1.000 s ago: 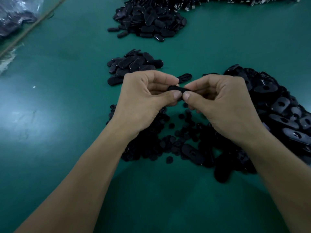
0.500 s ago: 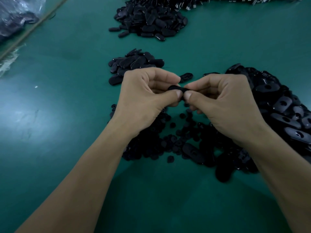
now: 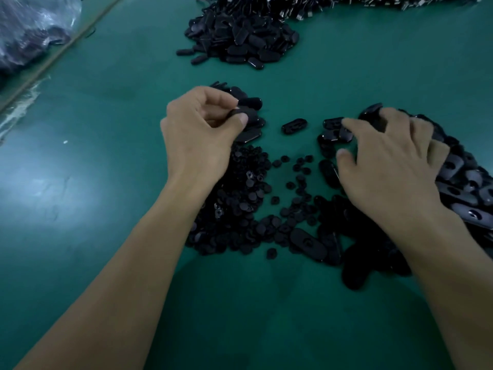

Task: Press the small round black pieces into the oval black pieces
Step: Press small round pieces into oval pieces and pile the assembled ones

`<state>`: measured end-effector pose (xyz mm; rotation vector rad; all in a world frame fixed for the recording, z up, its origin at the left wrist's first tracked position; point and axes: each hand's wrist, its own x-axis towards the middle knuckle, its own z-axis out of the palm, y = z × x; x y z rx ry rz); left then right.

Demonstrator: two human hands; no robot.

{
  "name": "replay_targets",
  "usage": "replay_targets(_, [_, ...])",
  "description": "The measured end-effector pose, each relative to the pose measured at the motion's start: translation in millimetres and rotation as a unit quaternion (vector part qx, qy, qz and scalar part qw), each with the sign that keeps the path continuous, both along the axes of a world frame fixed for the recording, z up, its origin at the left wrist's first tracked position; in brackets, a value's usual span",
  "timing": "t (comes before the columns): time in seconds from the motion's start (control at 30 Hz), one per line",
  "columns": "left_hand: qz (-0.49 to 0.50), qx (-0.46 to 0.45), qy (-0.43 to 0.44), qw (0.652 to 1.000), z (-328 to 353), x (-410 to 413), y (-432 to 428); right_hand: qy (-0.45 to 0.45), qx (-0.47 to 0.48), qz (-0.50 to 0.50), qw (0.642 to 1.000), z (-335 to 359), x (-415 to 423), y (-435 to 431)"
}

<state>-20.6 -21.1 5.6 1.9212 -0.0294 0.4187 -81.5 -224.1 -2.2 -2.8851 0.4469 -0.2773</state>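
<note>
Mid-worktop (image 3: 106, 209), left hand (image 3: 197, 134) pinches an oval piece (image 3: 244, 114) over the small pile (image 3: 252, 134) (probably to drop it); right hand (image 3: 386, 169) lies spread on the oval heap (image 3: 466, 182)

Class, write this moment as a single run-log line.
left hand: pinches oval piece over small pile | right hand: spread on oval heap | round pieces: loose on table

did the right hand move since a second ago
Yes. The right hand went rightward, away from the lone oval piece, onto the pile of holed oval pieces.
</note>
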Motion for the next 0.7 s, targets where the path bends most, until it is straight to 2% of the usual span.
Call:
replay_targets(0.07, [0.011, 0.006, 0.001, 1.000, -1, 7, 1, 0.028, -0.011, -0.014, 0.999, -1, -1, -1])
replay_targets(0.3, [0.048, 0.064, 0.017, 0.997, -10, 34, 1, 0.013, -0.011, -0.002, 1.000, -2, 1, 3])
replay_targets(0.5, [0.051, 0.157, 0.050, 0.985, -11, 39, -1, -0.005, -0.009, -0.003, 1.000, -4, 2, 2])
replay_targets(0.7, [0.021, 0.178, 0.075, 0.981, -1, 37, -5, 0.013, -0.006, 0.039, 0.999, -7, 2, 1])
